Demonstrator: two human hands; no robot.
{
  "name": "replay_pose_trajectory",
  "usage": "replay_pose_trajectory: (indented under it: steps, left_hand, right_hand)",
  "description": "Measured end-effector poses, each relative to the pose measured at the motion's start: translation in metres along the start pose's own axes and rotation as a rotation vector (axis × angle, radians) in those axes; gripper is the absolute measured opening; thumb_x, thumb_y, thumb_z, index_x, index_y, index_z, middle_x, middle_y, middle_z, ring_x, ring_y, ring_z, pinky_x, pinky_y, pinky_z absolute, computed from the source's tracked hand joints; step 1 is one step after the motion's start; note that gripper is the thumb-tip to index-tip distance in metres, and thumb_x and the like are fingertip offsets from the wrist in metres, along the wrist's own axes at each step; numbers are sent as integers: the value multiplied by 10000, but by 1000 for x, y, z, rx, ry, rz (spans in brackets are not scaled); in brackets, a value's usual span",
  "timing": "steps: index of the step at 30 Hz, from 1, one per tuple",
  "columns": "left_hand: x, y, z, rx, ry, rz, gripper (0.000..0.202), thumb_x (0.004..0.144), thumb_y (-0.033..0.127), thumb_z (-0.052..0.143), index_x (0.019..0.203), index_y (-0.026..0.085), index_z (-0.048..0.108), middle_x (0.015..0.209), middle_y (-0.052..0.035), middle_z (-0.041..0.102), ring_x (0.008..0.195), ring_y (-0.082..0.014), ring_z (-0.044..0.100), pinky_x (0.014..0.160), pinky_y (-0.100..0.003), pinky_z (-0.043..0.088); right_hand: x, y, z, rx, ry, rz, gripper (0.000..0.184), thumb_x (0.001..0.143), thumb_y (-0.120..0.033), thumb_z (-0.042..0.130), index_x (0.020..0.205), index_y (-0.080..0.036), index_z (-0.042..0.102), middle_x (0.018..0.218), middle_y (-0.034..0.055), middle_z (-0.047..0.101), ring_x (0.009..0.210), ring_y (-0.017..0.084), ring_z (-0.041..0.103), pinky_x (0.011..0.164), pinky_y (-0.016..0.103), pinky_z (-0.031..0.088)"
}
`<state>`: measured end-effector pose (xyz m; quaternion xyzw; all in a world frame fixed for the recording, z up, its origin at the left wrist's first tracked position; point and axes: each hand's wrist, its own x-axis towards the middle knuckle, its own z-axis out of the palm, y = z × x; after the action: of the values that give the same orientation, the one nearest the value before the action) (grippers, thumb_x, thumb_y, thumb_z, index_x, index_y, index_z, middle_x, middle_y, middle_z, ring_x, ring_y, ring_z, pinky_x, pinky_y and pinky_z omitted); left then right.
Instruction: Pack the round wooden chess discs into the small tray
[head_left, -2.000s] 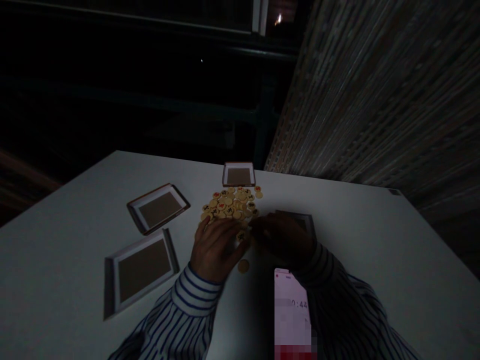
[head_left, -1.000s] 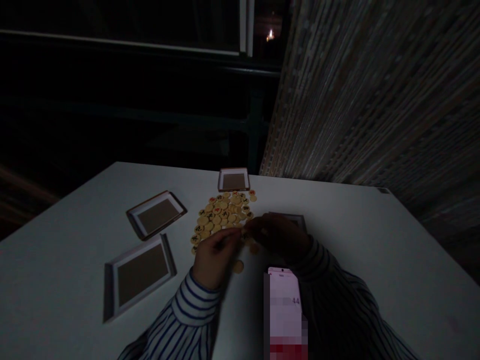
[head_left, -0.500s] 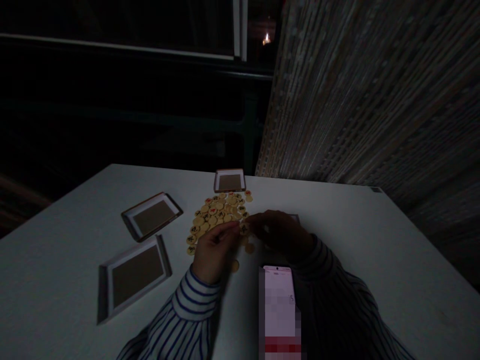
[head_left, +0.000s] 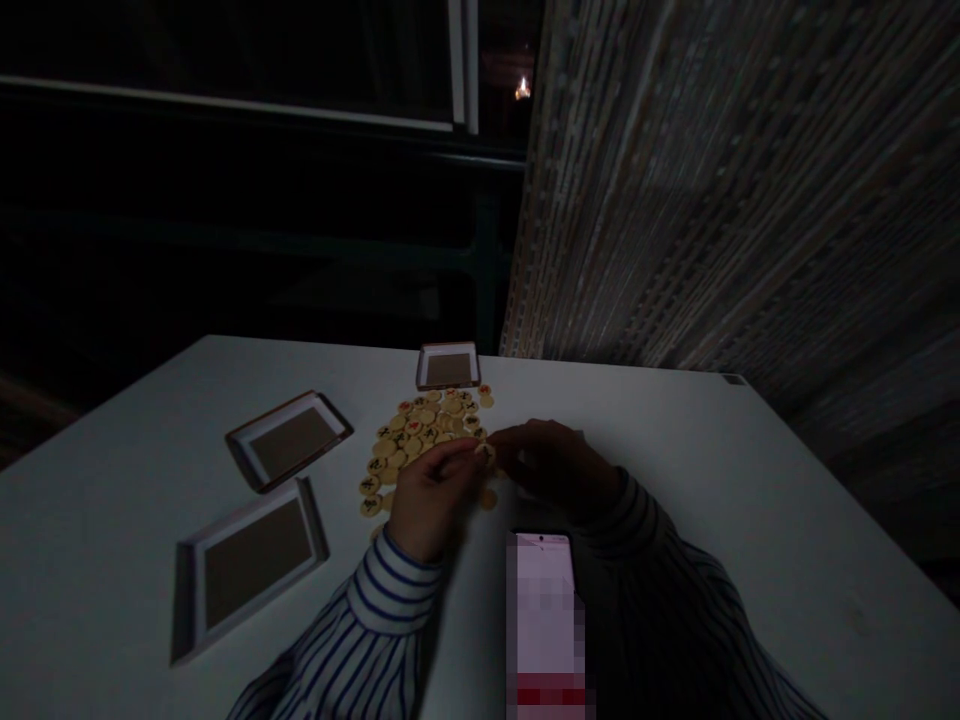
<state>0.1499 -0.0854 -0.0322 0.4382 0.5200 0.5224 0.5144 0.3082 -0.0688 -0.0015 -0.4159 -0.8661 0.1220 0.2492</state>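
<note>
A round wooden xiangqi piece with a dark character is held up between my hands. My left hand pinches it from the left with thumb and forefinger. From the right, the fingertips of my right hand close on its edge; this hand is in deep shadow. Beyond and left of the hands lies a loose pile of xiangqi pieces, some face up with red or black characters, others blank side up. Below the right hand, a lit phone lies on the white table.
Two shallow open box halves stand on the left, one farther back and one nearer. A small open tray sits behind the pile. Past the table's far right edge hangs a string curtain. The room is dark.
The view has shifted a little, so the table and everything on it appear slightly farther left. Both hands keep hold of the piece, which appears slightly turned.
</note>
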Motion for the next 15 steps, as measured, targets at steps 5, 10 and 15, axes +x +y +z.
replay_pose_trajectory:
  steps: [5,10,15]
  left_hand:
    - [-1,4,10,31,-44,-48,332,587,345,704,827,131,625,615,-21,662,501,-114,586,461,-209,468]
    - [0,4,19,59,-43,-63,287,594,330,695,789,130,632,624,-18,663,522,-110,586,461,-194,452]
    - [1,1,27,42,-88,-53,270,601,337,689,785,140,669,696,-36,691,633,-128,622,571,-208,481]
  right_hand:
    - [-5,4,0,-48,-15,8,197,834,-257,494,986,-225,614,803,21,677,715,123,589,636,233,388]
    - [-12,9,-4,-78,-40,22,173,824,-240,505,955,-243,619,822,6,676,720,131,593,622,236,384]
    - [-21,15,-9,-92,1,52,192,798,-219,538,971,-213,623,850,39,671,738,142,598,644,245,407]
